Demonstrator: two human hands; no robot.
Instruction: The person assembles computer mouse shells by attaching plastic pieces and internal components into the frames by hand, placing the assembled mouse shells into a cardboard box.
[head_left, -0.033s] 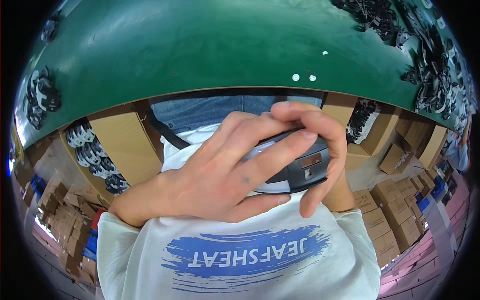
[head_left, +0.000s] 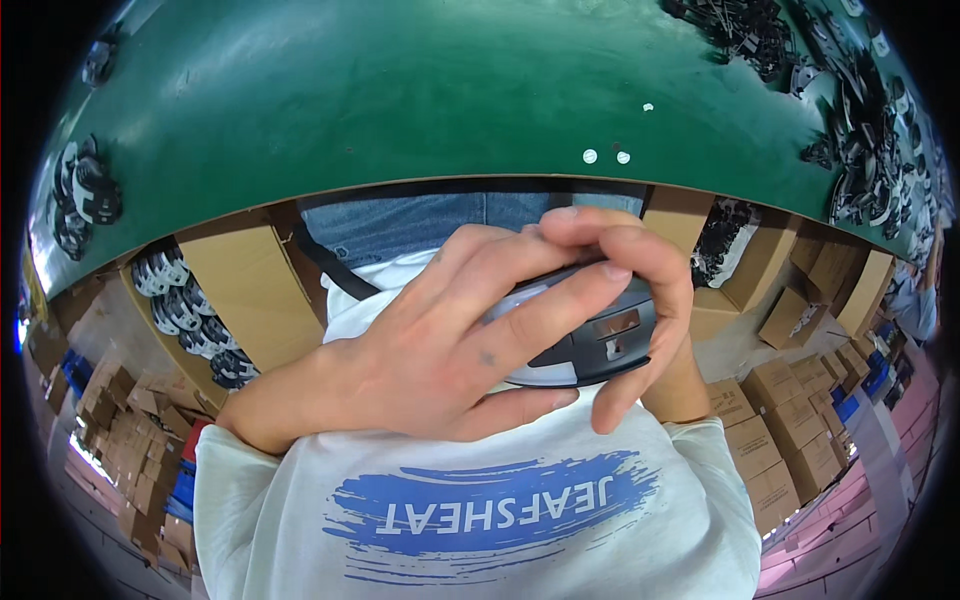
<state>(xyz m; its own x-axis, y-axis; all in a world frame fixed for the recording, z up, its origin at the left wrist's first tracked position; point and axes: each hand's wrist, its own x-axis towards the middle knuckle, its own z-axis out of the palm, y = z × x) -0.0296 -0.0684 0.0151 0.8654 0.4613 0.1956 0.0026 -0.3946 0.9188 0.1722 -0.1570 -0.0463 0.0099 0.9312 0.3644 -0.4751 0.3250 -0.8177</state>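
Note:
Both hands are in front of my white shirt, at a rounded black and silver-grey plastic housing (head_left: 622, 335) with a small rectangular window and a small light part below it. My left hand (head_left: 440, 345) lies across the housing, its fingers reaching over the top and its thumb along the lower edge. From the right, my right hand (head_left: 668, 275) curls its fingers and thumb around the far end. The fingers hide much of the housing, and the fingertips of both hands come close together at its upper edge.
Beyond my lap is a green table (head_left: 350, 90) with small white pieces (head_left: 590, 156) near its edge. Black parts (head_left: 740, 35) are heaped at the far right, and black-and-white housings (head_left: 88, 195) at the left. Cardboard boxes (head_left: 245, 290) with parts stand under the table.
The right thumb and the housing have shifted very slightly to the left. Both hands keep the same hold.

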